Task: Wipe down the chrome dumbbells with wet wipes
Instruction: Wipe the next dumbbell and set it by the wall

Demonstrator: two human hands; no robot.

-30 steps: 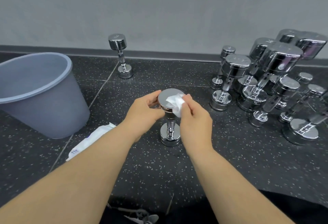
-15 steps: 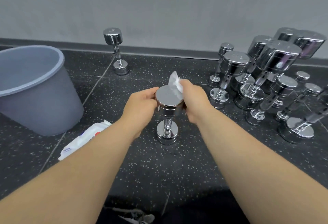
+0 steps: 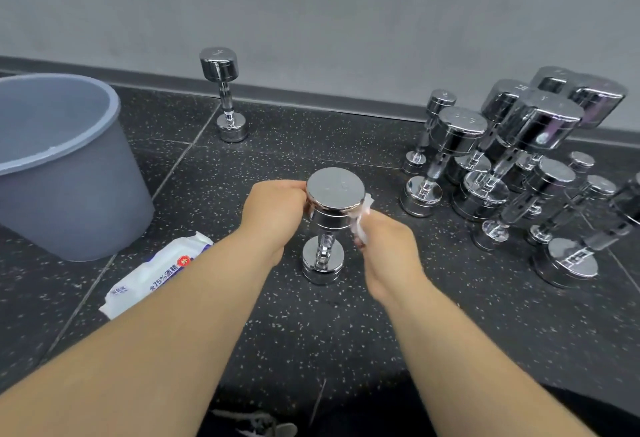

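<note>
1. Dumbbell (image 3: 327,225): stands upright on end on the speckled black floor (image 3: 346,332), centre of view, between both hands.
2. Left hand (image 3: 273,214): fingers curled against the left side of the upper head, gripping it.
3. Right hand (image 3: 386,249): fingers closed, pinching a white wet wipe (image 3: 362,225) against the right side of the upper head. The outline is motion-blurred.
4. Wipe pack (image 3: 156,273): lies flat on the floor, left of the dumbbell.
5. Grey bin (image 3: 69,173): stands further left.
6. Dumbbell cluster (image 3: 512,166): stands to the right.
7. Lone dumbbell (image 3: 225,97): upright near the wall.
</note>
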